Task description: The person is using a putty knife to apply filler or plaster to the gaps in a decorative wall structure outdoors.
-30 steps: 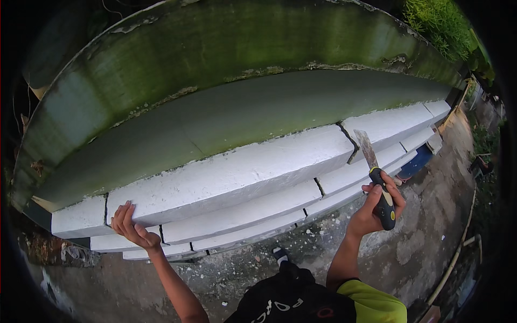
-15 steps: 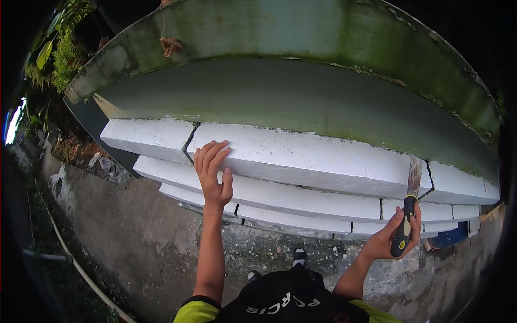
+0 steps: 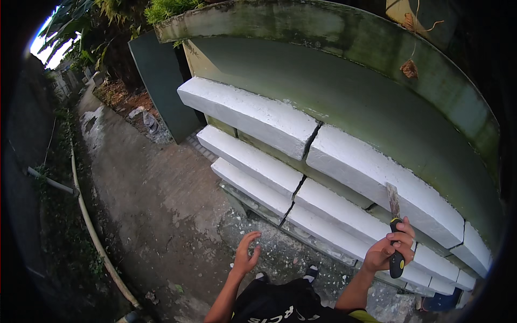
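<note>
A green, moss-streaked wall (image 3: 377,107) curves across the upper right, and three stepped white ledges (image 3: 253,116) run along its foot, each split by dark cracks; the lowest ledge (image 3: 247,185) sits just above a strip of pale rubble (image 3: 280,247) on the ground; the right hand (image 3: 389,252) is closed around the black and yellow handle of a scraper (image 3: 395,231), whose flat, stained blade points upward and lies in front of the top ledge, though whether it touches cannot be told; the left hand (image 3: 245,255) hangs open and holds nothing, fingers spread, over the rubble and apart from the ledges; dark trousers (image 3: 280,307) and two feet show at the lower edge, close to the lowest ledge; to the left the concrete ground (image 3: 156,204) lies open and wide, bounded by a pale hose (image 3: 94,237) that runs along a weedy verge; a dark green panel (image 3: 161,81) stands upright at the far end of the ledges, closing that end; beyond it are soil, debris and leafy plants (image 3: 102,27); a dry leaf (image 3: 409,69) hangs against the wall near its top.
</note>
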The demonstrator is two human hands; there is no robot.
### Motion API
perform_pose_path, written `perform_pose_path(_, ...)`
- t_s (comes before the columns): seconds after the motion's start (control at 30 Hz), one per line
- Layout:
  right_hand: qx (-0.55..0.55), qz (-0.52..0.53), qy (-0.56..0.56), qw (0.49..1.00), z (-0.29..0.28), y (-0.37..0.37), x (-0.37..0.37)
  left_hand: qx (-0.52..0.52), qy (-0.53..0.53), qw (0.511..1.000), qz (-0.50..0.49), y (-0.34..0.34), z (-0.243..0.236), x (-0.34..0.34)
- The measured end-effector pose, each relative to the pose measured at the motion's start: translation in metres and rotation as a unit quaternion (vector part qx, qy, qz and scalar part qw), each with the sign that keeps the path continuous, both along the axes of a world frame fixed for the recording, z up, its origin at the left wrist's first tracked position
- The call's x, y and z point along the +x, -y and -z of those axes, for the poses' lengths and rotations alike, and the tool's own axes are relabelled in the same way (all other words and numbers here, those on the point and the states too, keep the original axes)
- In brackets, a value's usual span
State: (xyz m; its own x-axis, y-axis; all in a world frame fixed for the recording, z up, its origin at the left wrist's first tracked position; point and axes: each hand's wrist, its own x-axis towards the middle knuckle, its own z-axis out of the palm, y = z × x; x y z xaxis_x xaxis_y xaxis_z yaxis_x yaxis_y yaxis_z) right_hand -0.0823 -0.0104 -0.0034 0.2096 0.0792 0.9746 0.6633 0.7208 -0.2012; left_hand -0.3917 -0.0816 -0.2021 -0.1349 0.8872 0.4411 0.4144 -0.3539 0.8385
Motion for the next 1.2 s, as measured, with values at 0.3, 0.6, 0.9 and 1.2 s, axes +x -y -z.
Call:
perform_pose_path(0.3,0.055,-0.326,-0.089,0.94,-0.049,-0.021,-0.119,-0.099,0.092,0.99,-0.042,0.061,0.036,-0.097)
perform_pose_path(0.6,0.042,-0.487,-0.089,0.868,-0.068,-0.092,-0.15,-0.082,0.254,0.962,-0.063,0.012,0.032,-0.129)
perform_pose_path(0.9,0.222,-0.514,-0.257,0.788,-0.049,-0.132,-0.138,-0.09,0.235,0.967,0.042,-0.058,0.038,-0.184)
perform_pose_path(1.2,0.209,-0.491,-0.144,0.833,-0.058,-0.163,-0.139,-0.153,0.197,0.963,0.1,-0.162,0.027,-0.242)
